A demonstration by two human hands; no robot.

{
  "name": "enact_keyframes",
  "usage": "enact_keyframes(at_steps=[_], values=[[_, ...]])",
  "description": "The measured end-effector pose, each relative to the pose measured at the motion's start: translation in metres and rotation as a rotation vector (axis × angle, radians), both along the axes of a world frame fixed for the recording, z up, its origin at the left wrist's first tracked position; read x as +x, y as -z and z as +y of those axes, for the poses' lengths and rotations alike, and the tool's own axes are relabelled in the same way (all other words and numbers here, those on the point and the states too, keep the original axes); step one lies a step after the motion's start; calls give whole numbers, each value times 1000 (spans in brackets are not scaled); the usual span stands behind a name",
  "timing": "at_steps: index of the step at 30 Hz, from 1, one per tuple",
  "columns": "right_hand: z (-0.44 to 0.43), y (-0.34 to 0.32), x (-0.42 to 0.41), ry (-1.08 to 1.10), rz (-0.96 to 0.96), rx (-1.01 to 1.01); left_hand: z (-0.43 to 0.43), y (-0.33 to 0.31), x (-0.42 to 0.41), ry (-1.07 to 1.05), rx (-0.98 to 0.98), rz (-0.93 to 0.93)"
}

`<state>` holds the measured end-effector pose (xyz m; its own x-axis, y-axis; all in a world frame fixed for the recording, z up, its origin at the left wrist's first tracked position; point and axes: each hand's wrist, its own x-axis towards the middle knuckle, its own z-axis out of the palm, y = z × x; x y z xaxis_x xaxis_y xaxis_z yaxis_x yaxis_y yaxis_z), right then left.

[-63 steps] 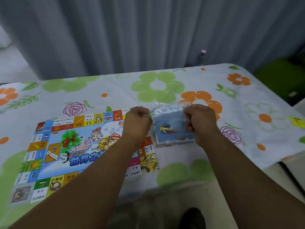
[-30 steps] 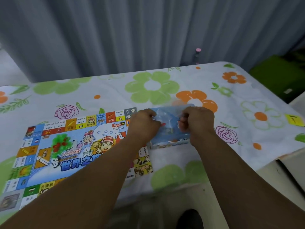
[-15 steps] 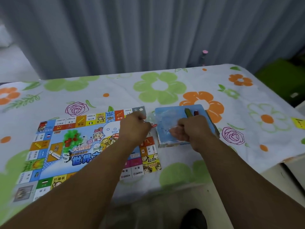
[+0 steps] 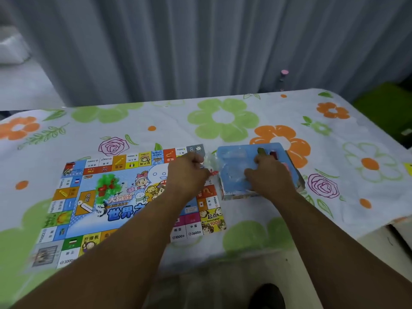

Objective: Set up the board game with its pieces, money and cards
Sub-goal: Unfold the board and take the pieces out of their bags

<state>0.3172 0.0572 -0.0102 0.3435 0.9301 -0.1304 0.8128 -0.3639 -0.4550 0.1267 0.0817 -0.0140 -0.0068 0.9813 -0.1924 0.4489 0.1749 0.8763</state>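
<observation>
The colourful game board lies flat on the flowered tablecloth, left of centre. Just right of it sits a flat blue box. A crumpled clear plastic bag stretches from the board's far right corner across the top of the box. My left hand is a fist pinching the bag's left end. My right hand rests on the box with its fingers closed on the bag. A green piece and a red piece show just beyond its knuckles.
A grey curtain hangs behind the table's far edge. A small pink-capped bottle stands there at the back right. A green object sits beyond the table's right side. The front edge runs under my forearms.
The bag was held up between both hands over the box. Both hands have since lowered onto the table, the left drawing the bag's end toward the board, and the green and red pieces now show.
</observation>
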Motion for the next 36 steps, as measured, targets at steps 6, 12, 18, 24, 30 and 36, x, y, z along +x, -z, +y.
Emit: enact_keyframes(at_steps=[6,12,18,24,30,36], values=[[-2,-7,-7,25,-71,17,-2,-2,-2,6,-3,-5],[-2,-5,-4,-17,-151,-44,-4,-2,-3,23,10,3],[0,-9,-11,-80,-15,186,-6,-4,-6,31,34,5],[5,-25,-58,-185,527,146,-13,-7,-21,79,153,71],[7,-21,-83,-109,798,109,-19,-14,-50,27,92,-18],[7,-14,-112,-125,880,61,-27,-19,-91,22,-129,-104]])
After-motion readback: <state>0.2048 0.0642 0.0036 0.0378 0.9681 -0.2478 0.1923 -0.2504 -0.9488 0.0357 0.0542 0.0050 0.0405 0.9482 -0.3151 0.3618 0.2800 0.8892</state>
